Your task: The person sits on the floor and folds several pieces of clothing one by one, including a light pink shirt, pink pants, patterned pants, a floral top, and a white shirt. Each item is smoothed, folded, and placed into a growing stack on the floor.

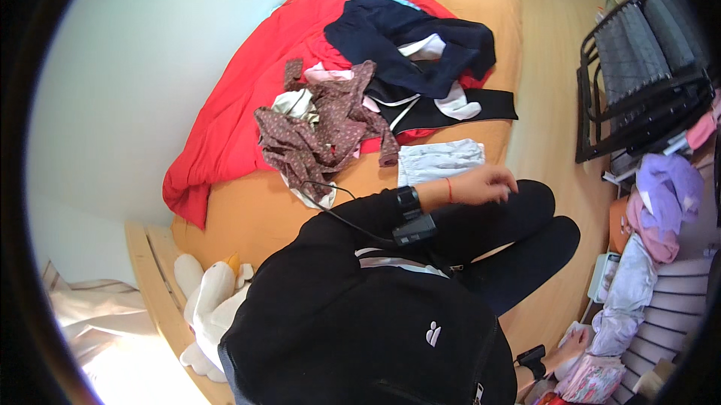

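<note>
My left hand [484, 185], blurred, is above my black-clad knee with loosely curled, parted fingers and nothing visible in it. Beside its wrist, on the bed, lies a folded white patterned garment [436, 162]. My right hand [575, 344] reaches to the lower right, against a white cloth [565, 368] beside a folded floral cloth [596, 377]; its grip is unclear. On the bed are a crumpled brown floral garment [329, 129], a navy top [377, 30], black trousers [484, 105] and a white sock [462, 105].
A red quilt [248, 89] covers part of the orange bed sheet [248, 202]. A white plush goose [211, 292] leans by the wooden headboard [152, 270]. Right of the wooden floor stand a folded black-framed chair [636, 61] and a rack [676, 298] with purple [667, 188] and white clothes.
</note>
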